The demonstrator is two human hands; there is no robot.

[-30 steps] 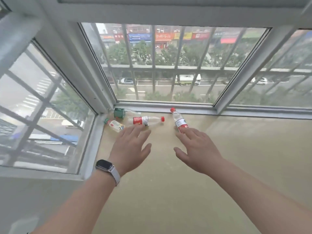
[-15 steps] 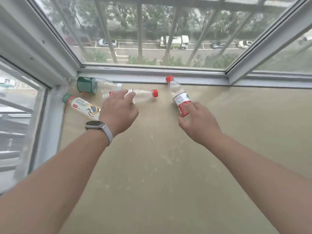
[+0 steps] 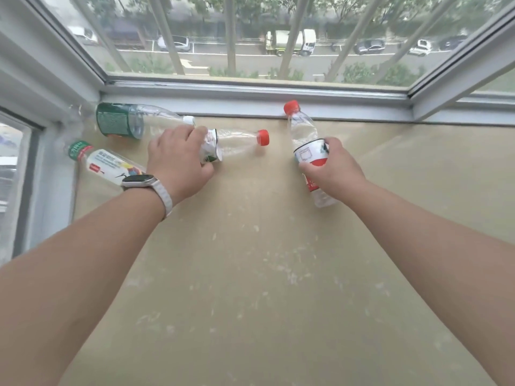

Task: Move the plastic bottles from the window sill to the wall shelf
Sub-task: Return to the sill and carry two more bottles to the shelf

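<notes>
Bottles: 1 (image 3: 237,140) in left hand (image 3: 178,162), 1 (image 3: 305,135) in right hand (image 3: 333,169).

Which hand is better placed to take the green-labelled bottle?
Left, probably: the left hand, gripping one red-capped bottle, is beside the green-labelled bottle; the right hand holds the other red-capped bottle farther right.

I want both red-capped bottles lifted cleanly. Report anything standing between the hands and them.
Nothing visible does: the left hand grips the sideways red-capped bottle at its label, the right hand grips the other red-capped bottle. The wall shelf is out of view.
</notes>
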